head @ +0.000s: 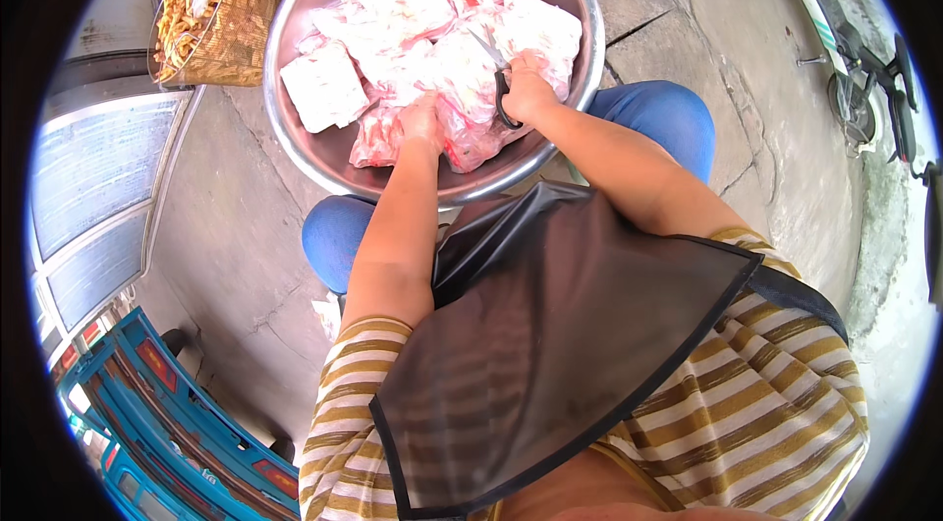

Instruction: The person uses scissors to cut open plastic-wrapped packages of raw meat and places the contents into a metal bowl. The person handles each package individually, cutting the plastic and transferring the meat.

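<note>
A large round metal basin [595,27] stands between my knees, filled with several plastic bags of pale, reddish frozen food, possibly meat [398,13]. My right hand [529,88] has a pair of black-handled scissors [504,83] in it, the blades pointing up and left over the bags. That hand also rests against a bag at the right of the heap. At the near side of the heap my left hand [422,122] lies on a smaller reddish bag [377,138]; whether its fingers grip the plastic cannot be told. A pale block [324,88] lies at the basin's left.
A mesh basket [243,27] of yellowish dried pieces stands left of the basin, with another partly visible behind. A framed panel [110,167] and a blue vehicle's rear [184,410] are at the left. A scooter [847,57] stands at the right on the concrete floor [243,226].
</note>
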The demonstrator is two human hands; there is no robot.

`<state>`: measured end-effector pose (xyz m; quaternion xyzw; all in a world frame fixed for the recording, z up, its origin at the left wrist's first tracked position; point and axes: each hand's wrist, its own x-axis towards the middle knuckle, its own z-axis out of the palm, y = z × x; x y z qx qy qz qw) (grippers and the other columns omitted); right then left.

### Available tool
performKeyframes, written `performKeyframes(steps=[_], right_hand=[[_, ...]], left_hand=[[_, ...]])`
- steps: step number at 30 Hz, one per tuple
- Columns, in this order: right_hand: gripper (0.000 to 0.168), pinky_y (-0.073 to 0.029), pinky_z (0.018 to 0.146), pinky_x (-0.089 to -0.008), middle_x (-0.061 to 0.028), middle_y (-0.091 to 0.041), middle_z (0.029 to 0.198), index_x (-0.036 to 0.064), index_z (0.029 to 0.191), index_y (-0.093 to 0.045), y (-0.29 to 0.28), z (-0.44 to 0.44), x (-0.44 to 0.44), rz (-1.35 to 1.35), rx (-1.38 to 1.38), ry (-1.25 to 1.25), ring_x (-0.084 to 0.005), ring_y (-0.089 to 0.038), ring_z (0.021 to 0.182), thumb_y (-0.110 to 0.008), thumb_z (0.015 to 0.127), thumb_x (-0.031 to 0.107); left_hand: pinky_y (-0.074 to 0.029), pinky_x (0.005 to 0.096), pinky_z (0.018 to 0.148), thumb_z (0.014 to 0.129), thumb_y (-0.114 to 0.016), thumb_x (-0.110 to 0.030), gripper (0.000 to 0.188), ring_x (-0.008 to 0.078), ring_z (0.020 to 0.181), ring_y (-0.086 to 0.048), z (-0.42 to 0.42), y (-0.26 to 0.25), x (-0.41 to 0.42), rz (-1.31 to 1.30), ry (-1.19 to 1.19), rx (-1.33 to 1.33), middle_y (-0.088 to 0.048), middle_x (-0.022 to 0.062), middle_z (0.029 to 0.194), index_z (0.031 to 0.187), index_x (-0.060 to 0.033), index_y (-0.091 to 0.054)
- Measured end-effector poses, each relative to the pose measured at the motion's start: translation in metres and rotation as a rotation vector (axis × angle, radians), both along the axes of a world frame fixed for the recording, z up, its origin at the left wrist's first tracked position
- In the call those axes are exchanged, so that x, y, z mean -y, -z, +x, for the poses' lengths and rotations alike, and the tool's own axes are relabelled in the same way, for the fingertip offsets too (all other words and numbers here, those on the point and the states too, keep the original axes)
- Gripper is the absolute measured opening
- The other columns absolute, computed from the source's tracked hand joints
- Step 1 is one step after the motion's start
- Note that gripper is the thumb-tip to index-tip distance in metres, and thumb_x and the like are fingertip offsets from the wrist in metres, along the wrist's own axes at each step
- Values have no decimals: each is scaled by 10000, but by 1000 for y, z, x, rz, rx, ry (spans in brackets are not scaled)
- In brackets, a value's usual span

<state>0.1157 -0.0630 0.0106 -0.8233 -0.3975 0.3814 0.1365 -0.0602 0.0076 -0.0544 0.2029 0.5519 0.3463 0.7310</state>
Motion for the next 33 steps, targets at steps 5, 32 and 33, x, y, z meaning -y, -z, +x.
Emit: performKeyframes(steps=[5, 32, 33], right_hand=[[336, -419, 902, -410, -172, -252, 1398, 35, 1144, -445, -2, -1, 0, 53, 91, -1, -365, -532, 1056, -477, 832, 155], [273, -459, 511, -231, -74, -595, 902, 56, 998, -516, -159, 0, 96, 211, -1277, 185, -95, -525, 657, -635, 836, 240], [260, -457, 514, -230, -70, -590, 889, 59, 996, -514, -158, -1, 102, 198, -1328, 190, -95, -524, 655, -624, 845, 240]], left_hand=[[-400, 378, 925, 849, -581, -125, 393, 242, 1056, -504, 9, 28, 39, -153, -44, -34, -530, 127, 1159, 1175, 64, -469], [-457, 380, 869, 923, -374, -168, 318, 249, 974, -565, 15, -151, -3, 246, 28, 364, -577, 138, 1083, 1131, 26, -515], [-462, 381, 862, 924, -372, -169, 316, 249, 966, -570, 18, -160, 1, 220, 45, 314, -578, 141, 1080, 1126, 26, -516]])
